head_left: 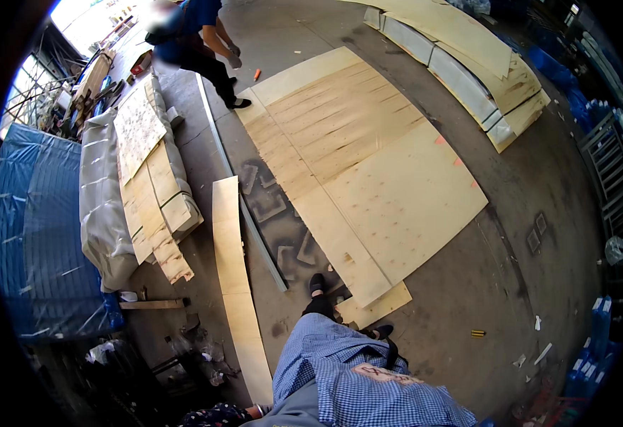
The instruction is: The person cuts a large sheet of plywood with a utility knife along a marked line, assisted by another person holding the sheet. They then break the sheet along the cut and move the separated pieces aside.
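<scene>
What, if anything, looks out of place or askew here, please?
A small board juts crookedly from under the near edge of the large wooden panel, and white scraps lie scattered on the floor like litter.

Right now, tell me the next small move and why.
I would probably stoop toward the small board and take hold of its free edge: it juts out past the near end of the wide spread of plywood, and it lies right beside the dark shoes, where it could catch a foot.
</scene>
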### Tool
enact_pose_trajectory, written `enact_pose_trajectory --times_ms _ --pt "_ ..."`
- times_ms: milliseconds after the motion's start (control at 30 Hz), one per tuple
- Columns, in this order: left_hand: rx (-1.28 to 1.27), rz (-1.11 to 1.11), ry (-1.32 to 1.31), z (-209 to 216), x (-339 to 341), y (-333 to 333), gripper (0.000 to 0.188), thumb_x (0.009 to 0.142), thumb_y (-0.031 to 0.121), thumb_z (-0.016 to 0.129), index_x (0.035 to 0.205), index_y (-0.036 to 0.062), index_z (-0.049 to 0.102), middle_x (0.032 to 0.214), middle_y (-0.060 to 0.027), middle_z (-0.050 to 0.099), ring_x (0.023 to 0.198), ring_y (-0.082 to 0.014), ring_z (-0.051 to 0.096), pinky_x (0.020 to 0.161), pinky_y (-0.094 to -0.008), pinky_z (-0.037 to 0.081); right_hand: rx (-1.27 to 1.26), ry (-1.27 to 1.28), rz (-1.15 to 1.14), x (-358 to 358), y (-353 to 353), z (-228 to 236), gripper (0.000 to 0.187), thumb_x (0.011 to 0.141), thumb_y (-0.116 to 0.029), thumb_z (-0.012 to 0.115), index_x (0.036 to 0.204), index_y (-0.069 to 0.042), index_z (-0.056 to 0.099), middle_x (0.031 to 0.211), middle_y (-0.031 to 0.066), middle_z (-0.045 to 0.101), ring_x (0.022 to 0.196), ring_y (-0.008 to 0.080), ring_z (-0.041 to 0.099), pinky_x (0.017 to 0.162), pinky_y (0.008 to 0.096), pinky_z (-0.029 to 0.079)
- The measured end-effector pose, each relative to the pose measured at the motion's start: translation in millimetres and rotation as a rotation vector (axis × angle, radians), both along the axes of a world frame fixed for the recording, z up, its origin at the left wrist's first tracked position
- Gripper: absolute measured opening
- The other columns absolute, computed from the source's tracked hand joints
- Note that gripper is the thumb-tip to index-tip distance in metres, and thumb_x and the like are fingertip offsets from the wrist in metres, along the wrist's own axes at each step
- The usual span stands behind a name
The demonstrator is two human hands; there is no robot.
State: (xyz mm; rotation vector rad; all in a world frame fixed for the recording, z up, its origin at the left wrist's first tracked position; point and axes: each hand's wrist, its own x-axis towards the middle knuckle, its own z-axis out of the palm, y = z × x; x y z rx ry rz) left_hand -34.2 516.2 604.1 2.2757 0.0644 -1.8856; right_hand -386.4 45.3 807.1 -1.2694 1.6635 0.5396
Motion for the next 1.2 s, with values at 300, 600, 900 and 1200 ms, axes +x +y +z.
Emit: enact_pose_trajectory --times_ms 300,600,900,1200 --pt "-0.315 0.641 -0.249 30.6 186.1 -53.3 0.026 0.093 0.024 0.054 0.106 0.0021 0.061 0.081 -0.0119 0.068 0.071 -0.0189 0.067 0.06 -0.0293 0.053 0.265 -1.176 -0.42 344.4 -25.4 41.0 0.036 0.095 -0.026 0.058 0.122 -0.003 0.049 0.084 0.0015 0.059 0.069 0.0097 0.057 0.064 0.0228 0.048" --pt "-0.57 0.629 -0.087 82.7 241.3 -165.5 0.031 0.098 0.025 0.05 0.119 0.0022 0.056 0.1 -0.0145 0.068 0.088 -0.0246 0.067 0.077 -0.0364 0.055 0.373 -1.383 -0.38 427.3 -18.7 54.9 0.051 0.096 -0.013 0.051 0.141 -0.001 0.032 0.121 0.0155 0.054 0.109 0.0234 0.059 0.095 0.0376 0.049" --pt "-0.569 0.611 -0.131 51.6 263.7 -196.5 0.026 0.095 0.014 0.054 0.113 -0.0046 0.058 0.095 -0.0159 0.068 0.082 -0.0198 0.067 0.071 -0.0292 0.055 0.304 -1.233 -0.295 449.2 -63.9 0.4 0.041 0.099 -0.019 0.049 0.135 -0.001 0.041 0.112 0.012 0.059 0.098 0.0199 0.063 0.087 0.0334 0.053" --pt "-0.502 0.432 -0.147 81.6 335.2 -325.6 0.028 0.094 0.019 0.055 0.114 -0.0005 0.059 0.093 -0.0111 0.069 0.081 -0.0181 0.067 0.071 -0.0295 0.054 0.214 -1.003 -0.469 492.9 -139.9 -25.1 0.024 0.101 -0.03 0.046 0.103 -0.007 0.052 0.064 -0.0011 0.05 0.047 0.0058 0.046 0.043 0.0206 0.039"
